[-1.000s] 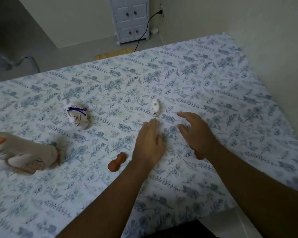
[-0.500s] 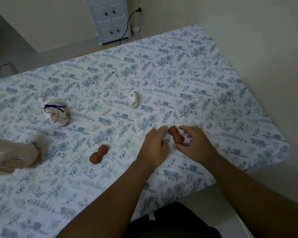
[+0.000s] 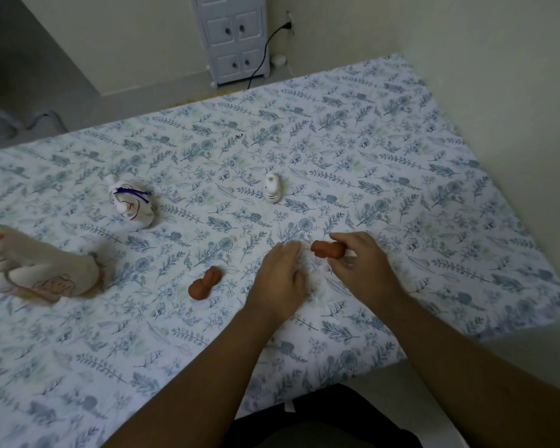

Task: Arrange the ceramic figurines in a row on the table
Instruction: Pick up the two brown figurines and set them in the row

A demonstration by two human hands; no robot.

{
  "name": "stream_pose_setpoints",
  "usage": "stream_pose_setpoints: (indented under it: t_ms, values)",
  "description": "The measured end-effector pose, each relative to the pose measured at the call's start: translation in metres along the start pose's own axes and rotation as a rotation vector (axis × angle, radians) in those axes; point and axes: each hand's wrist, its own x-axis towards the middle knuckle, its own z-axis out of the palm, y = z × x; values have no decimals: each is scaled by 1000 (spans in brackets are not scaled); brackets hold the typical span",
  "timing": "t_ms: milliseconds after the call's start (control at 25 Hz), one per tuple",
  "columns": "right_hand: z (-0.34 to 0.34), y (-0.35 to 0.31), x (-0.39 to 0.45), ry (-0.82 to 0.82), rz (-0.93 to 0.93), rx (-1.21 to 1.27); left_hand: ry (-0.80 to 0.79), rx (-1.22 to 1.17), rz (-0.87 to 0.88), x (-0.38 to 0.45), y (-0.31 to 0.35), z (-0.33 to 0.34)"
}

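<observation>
My right hand (image 3: 361,261) grips a small brown figurine (image 3: 326,249) just above the floral cloth, its free end pointing left. My left hand (image 3: 280,276) lies flat on the cloth right beside it, fingers together, holding nothing. A second brown figurine (image 3: 205,282) lies on its side to the left of my left hand. Farther back stands a small white figurine (image 3: 273,188). A larger white figurine (image 3: 131,205) with blue and red lines lies at the left. A big beige figurine (image 3: 36,266) lies at the far left edge, partly cut off.
The table (image 3: 401,163) is covered with a blue floral cloth and stands against a wall on the right. Its near right corner is close to my right forearm. A white small cabinet (image 3: 232,37) and a black cable (image 3: 262,56) stand on the floor beyond.
My right hand has picked up the brown figurine from the cloth and turned it sideways. The left hand has stayed flat beside it. The view has shifted slightly.
</observation>
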Motion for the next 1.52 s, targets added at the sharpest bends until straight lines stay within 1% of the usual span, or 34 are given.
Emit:
stream_pose_setpoints:
  t_ms: [80,240,360,480,560,600,680,720,920,1040,1120,1240,1400,1520]
  values:
    - [8,-12,11,-8,-45,36,35,31,-53,-8,-9,-16]
    - [28,-37,28,-11,-198,10,149,89,-119,-22,-25,-45]
    - [44,-44,40,-48,-235,-4,244,130,-206,-33,-44,-58]
    - [59,-47,43,-105,-267,-18,321,97,-317,-40,-64,-63]
    - [64,-51,40,-104,-272,-38,321,64,-421,-43,-75,-64]
    - [65,-52,39,-113,-254,-38,318,69,-438,-44,-80,-64]
    - [65,-55,39,-155,-179,-26,329,68,-401,-44,-88,-64]
    - [66,-55,40,-177,-141,-25,342,31,-376,-44,-91,-65]
    - [72,-54,45,-183,-31,41,428,-390,-278,-43,-80,-71]
    - [73,-54,44,-173,-40,1,443,-487,-238,-33,-78,-69]
    - [72,-53,43,-164,-46,-2,415,-423,-187,-26,-74,-70]
    - [68,-51,41,-152,-41,7,357,-260,-100,-17,-65,-68]
    - [57,-46,36,-105,-43,-1,291,-120,-64,0,-56,-63]
    - [52,-35,34,-80,-34,44,256,-79,-61,7,-48,-60]
